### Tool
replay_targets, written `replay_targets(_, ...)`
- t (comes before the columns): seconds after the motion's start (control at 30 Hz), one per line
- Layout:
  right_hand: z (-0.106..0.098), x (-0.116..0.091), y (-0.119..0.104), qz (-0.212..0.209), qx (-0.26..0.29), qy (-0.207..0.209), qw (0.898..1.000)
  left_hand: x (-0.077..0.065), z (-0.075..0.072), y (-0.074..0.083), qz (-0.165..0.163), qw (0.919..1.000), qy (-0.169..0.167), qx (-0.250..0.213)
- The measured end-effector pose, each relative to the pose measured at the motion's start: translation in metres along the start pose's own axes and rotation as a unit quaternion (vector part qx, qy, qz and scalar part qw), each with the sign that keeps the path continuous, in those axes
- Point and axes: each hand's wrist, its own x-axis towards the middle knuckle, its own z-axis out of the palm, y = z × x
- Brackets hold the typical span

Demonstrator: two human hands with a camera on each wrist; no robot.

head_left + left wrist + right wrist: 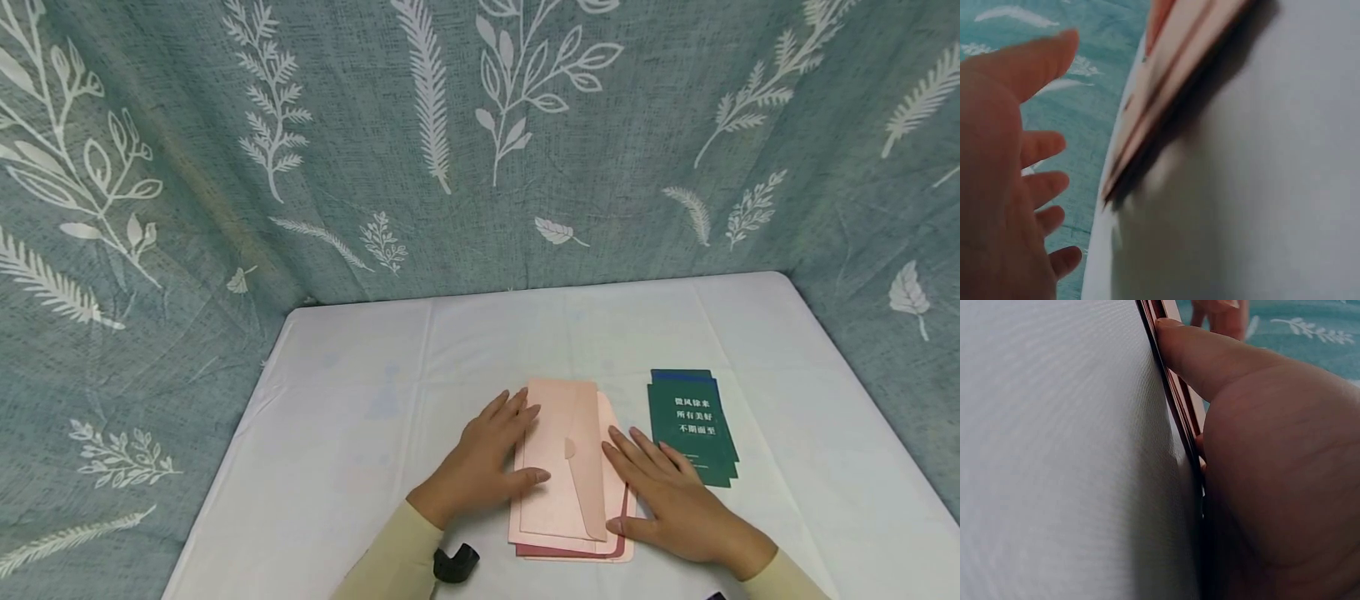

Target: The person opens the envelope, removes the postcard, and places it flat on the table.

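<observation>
A stack of pale pink envelopes (551, 467) lies on the white-covered table, the top one showing its flap and a small round tab. Darker red ones peek out at the lower edge. My left hand (487, 454) is at the stack's left side with fingers extended; in the left wrist view, a gap shows between the palm side of this hand (997, 181) and the envelopes (1169, 75). On the opposite side, my right hand (671, 504) has its fingers spread along the right edge. Its thumb (1204, 353) touches the stack's edge in the right wrist view.
Behind the right hand lies a loose pile of dark green cards (686, 429) with white lettering and a blue one among them. A white cloth (337, 433) covers the table. Teal leaf-patterned curtains (345, 150) rise behind it and at both sides.
</observation>
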Motion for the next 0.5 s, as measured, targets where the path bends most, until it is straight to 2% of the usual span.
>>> replay_targets(0.2, -0.001, 0.001, -0.002, -0.004, -0.005, 0.001, 1.000, -0.004, 0.011, -0.003, 0.026, 0.9978, -0.061, 0.001)
replay_targets(0.5, 0.000, 0.000, 0.000, 0.000, -0.007, 0.002, 1.000, -0.004, 0.019, -0.008, 0.024, 0.9930, -0.108, 0.042)
